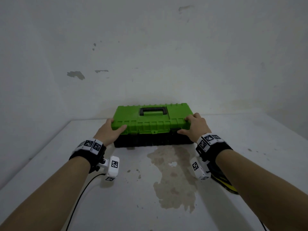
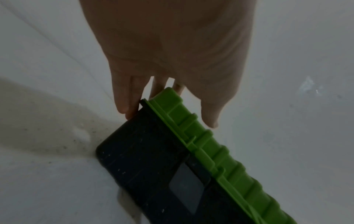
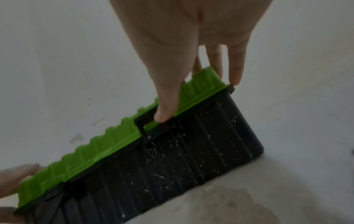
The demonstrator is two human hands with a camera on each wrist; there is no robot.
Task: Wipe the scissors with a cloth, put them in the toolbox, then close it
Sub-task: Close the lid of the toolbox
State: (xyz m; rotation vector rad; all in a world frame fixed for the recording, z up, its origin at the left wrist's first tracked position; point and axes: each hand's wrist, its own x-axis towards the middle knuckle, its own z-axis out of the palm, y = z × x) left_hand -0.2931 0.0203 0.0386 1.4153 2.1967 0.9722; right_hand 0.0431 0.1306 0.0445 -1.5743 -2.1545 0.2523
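Near edge of the counter: a yellow-and-black thing (image 1: 224,181) lay by the right edge, half under the right forearm; I could not tell what it was.
Counter (image 1: 50,172): white and flat, with a large brown stain (image 1: 173,177) running from the middle toward the toolbox, and small dark specks around it.
Left hand (image 1: 111,132): it gripped the left front corner of the lid, thumb along the front face, fingers curled over the end.
Right hand (image 1: 193,126): it held the right front corner of the lid the same way; in the right wrist view its thumb (image 3: 166,106) pressed on the black latch (image 3: 145,127).
Toolbox (image 1: 152,125): it sat at the far edge of the counter, up against the wall, lid down on the base.
Make and surface: a ribbed green plastic lid over a black base with upright grooves, flecked with pale spatter; a black handle (image 1: 153,110) lay folded flat in a recess on top.
Handling: it looked stiff and hard, smooth enough to slip, probably light for its bulk; I would take it at the lid corners for pressing shut, by the handle for carrying.
Scissors and cloth: neither was in sight; the scissors were likely inside.
Wall (image 1: 150,47): pale, with chipped patches.
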